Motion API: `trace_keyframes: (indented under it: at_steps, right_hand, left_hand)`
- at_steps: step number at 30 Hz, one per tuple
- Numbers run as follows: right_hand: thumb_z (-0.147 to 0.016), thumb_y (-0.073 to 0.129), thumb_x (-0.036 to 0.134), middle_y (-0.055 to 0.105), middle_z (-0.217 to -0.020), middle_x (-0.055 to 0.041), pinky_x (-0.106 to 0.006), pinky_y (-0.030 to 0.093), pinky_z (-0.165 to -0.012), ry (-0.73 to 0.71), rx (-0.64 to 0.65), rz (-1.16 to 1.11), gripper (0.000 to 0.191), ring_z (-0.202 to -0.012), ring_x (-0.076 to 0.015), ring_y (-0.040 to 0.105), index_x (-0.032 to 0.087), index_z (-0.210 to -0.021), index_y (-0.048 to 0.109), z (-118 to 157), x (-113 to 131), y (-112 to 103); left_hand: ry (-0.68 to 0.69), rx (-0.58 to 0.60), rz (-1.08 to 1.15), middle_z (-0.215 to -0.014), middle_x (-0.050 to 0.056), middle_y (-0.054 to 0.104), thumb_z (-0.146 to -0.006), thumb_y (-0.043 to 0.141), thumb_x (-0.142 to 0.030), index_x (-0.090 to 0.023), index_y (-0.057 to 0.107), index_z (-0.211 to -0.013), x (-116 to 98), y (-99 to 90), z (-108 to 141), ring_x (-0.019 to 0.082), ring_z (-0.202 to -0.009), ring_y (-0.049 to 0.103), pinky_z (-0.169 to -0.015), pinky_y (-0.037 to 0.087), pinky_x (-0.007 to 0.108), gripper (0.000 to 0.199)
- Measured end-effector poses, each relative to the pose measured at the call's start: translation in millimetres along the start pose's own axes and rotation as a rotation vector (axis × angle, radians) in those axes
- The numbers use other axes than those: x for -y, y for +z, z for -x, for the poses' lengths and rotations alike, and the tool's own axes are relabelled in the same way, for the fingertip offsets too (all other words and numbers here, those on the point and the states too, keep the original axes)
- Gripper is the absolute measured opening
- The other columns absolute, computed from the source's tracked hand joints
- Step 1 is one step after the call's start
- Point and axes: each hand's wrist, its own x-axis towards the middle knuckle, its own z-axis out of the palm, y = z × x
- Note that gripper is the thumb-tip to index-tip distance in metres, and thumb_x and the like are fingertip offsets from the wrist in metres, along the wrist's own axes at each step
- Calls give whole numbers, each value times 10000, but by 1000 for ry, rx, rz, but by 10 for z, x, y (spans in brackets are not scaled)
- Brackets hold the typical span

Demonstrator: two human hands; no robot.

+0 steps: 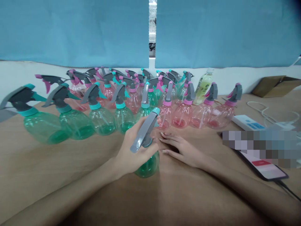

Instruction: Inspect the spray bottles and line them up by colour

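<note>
My left hand (136, 150) is wrapped round the neck and grey trigger head of a green spray bottle (148, 164), which stands near the middle of the wooden table (98, 194). Just right of that bottle, my right hand (183, 149) rests on the table with its fingers apart and nothing in it. Behind both hands is a front row of spray bottles: green ones such as this one (102, 121) on the left, pink ones such as this one (182, 114) on the right. More pink and green bottles stand behind them.
At the right lie a phone (265, 169) with a cable, a white power strip (248, 123) and white cords. A labelled drink bottle (204, 86) stands behind the pink bottles. A cardboard box (274, 86) is at the back right, and blue cloth (77, 31) hangs behind.
</note>
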Motion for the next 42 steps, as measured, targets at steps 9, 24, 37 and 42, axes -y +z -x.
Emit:
trace_keyframes:
  at_steps: [9,24,37,42]
  right_hand:
    - [-907,470,489,447,-1430,-61,-512,322,-1094,-1,2,7,511,-1340,-262,370,255,-1361,464,3,-10,12]
    - [-913,456,491,428,-1446,-58,-491,305,-1108,15,28,20,519,-1348,-246,357,250,-1373,447,13,-16,20]
    - [-917,445,497,425,-1447,-65,-489,299,-1112,18,37,25,525,-1350,-246,353,220,-1362,462,9,-12,21]
    - [-915,453,491,424,-1448,-60,-489,301,-1113,10,20,21,516,-1348,-248,356,220,-1353,473,11,-27,28]
  left_hand:
    - [-17,17,-1,-821,3,600,-729,556,-184,-232,469,-1031,-5,-22,17,196,-771,639,-717,513,331,318]
    - [10,25,21,-731,-25,560,-720,527,-163,-231,442,-1051,-36,-22,7,185,-687,624,-611,481,302,348]
    - [63,10,-84,-660,-42,555,-702,493,-143,-239,443,-980,-56,-40,1,167,-592,586,-512,430,267,298]
    - [89,8,-88,-656,-51,542,-703,478,-124,-239,413,-911,-44,-39,-7,156,-608,580,-523,426,255,247]
